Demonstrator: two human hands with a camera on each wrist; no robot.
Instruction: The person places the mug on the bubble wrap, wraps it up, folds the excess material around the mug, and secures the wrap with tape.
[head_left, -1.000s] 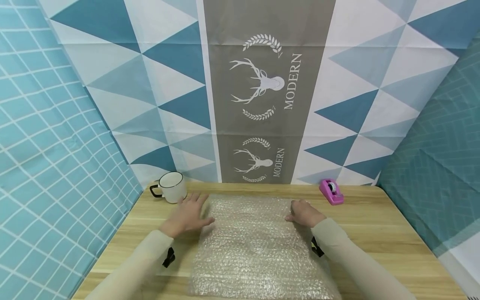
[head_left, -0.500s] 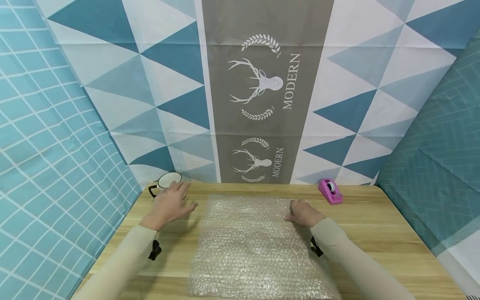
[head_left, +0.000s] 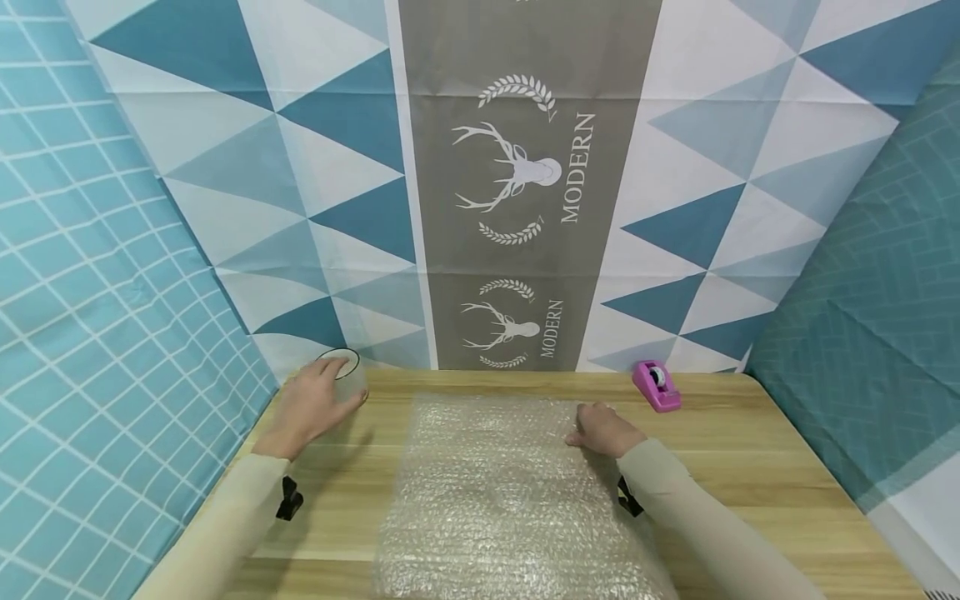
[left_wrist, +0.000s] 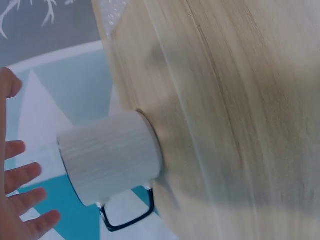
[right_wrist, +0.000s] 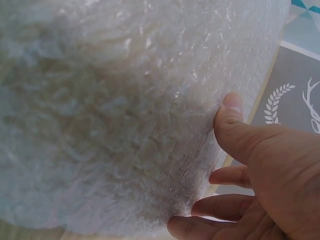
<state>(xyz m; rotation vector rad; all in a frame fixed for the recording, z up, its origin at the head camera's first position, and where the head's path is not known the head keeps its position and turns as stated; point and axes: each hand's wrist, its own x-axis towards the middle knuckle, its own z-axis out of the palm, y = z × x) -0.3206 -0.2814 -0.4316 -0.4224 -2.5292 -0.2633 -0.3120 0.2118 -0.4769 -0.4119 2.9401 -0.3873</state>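
Note:
A white mug (head_left: 354, 385) with a dark rim stands at the table's back left. My left hand (head_left: 306, 410) hovers at it with fingers spread, covering part of it in the head view. The left wrist view shows the mug (left_wrist: 110, 157) and its black handle (left_wrist: 131, 220), with a gap between it and the visible fingers. A clear sheet of bubble wrap (head_left: 510, 500) lies flat on the middle of the table. At its far right corner rests my right hand (head_left: 606, 431); in the right wrist view the thumb (right_wrist: 231, 117) lies on the wrap, the relaxed fingers along its edge.
A pink tape dispenser (head_left: 657, 387) stands at the back right of the wooden table (head_left: 750, 467). Patterned cloth (head_left: 517, 167) hangs directly behind the table. Blue grid cloth (head_left: 112, 333) rises on the left, teal cloth (head_left: 862, 333) on the right.
My left hand has left the bubble wrap's left edge and moved left to the mug. The right hand stays at the wrap's right edge. The head view has shifted slightly.

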